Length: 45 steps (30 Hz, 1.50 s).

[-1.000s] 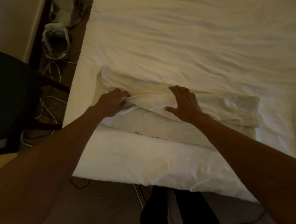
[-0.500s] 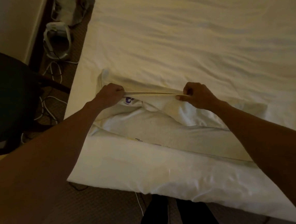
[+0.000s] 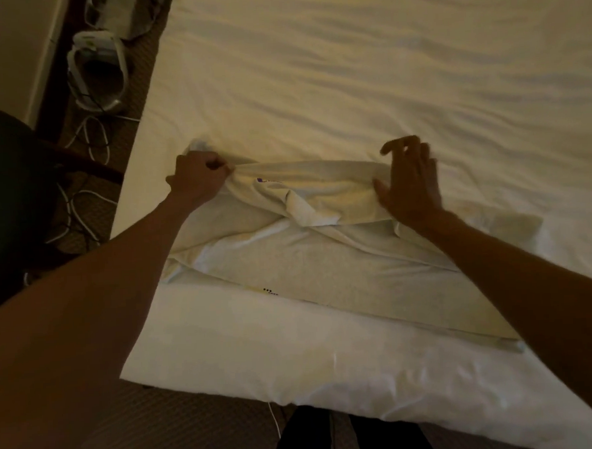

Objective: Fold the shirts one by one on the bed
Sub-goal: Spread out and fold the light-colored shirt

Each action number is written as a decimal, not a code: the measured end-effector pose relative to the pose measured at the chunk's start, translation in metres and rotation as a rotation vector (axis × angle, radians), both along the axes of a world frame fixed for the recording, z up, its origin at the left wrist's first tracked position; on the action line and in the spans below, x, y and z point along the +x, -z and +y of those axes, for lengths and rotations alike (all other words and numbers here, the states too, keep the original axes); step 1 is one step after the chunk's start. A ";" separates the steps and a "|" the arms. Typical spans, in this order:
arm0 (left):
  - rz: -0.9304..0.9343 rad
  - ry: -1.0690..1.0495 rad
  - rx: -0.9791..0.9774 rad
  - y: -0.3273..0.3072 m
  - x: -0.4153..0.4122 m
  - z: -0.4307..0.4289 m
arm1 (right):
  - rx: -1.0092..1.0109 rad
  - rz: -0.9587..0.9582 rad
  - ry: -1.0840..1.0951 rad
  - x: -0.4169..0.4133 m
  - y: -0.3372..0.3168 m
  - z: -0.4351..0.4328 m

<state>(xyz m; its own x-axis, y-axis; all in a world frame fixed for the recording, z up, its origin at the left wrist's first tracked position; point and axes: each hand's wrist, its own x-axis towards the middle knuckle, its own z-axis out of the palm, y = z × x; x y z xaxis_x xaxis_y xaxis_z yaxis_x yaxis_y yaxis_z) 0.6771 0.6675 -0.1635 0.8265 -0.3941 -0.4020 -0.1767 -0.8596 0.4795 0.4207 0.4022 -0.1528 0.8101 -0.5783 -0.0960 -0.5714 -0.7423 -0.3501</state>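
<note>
A pale cream shirt lies partly folded near the front left corner of the bed. Its far edge is gathered into a ridge with a small purple print showing. My left hand pinches the left end of that ridge in curled fingers. My right hand hovers over the right end with spread, relaxed fingers and holds nothing; the palm seems to touch the cloth. A small dotted mark shows on the shirt's near panel.
A white sheet covers the bed, rumpled toward the back. Left of the bed, on the carpet, lie white cables and a white device. A dark chair stands at the far left. My dark legs are at the bed's front edge.
Both hands gripped the shirt's far edge half a second ago. My right hand has since let go and opened, shifting right. My left hand moved slightly farther away, still pinching.
</note>
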 end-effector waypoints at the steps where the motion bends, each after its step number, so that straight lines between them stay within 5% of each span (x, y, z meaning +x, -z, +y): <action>1: -0.018 0.025 0.034 0.000 0.001 0.001 | 0.031 -0.039 -0.003 0.002 -0.003 0.017; 3: -0.021 0.052 0.049 0.004 0.004 0.003 | 0.221 0.101 0.095 0.009 -0.009 0.054; 5: -0.004 0.057 -0.015 0.000 0.001 0.002 | 0.699 0.270 0.361 0.018 -0.011 0.091; 8: 0.037 0.118 -0.064 -0.003 0.001 0.000 | 1.241 0.117 0.912 0.026 -0.001 0.125; 10: 0.045 0.140 -0.059 -0.005 0.004 0.001 | 1.295 -0.069 1.180 0.030 0.002 0.138; 13: 0.052 0.155 -0.034 -0.006 0.008 0.004 | 1.275 -0.315 1.245 0.035 0.003 0.147; 17: 0.033 0.122 0.015 -0.001 0.012 0.011 | 1.437 -0.097 1.051 0.025 0.002 0.152; 24: 0.022 0.009 0.077 0.001 0.000 0.005 | 1.489 0.284 0.840 0.002 -0.006 0.141; 29: -0.036 0.023 0.165 -0.003 -0.007 0.001 | 1.515 0.377 0.746 -0.002 -0.012 0.134; 36: -0.038 0.138 0.248 -0.010 -0.009 0.003 | 1.082 0.706 0.362 -0.005 -0.025 0.131; 45: 0.298 0.053 -0.182 -0.020 0.005 0.052 | 0.481 0.185 0.039 0.069 -0.025 0.120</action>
<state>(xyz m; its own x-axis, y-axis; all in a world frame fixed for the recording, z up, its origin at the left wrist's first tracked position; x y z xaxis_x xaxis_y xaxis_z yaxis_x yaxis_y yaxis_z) 0.6824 0.7192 -0.1433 0.6604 -0.5205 -0.5413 -0.0479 -0.7486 0.6613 0.4898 0.5222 -0.1281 0.7334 -0.4626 -0.4982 -0.6798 -0.4989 -0.5375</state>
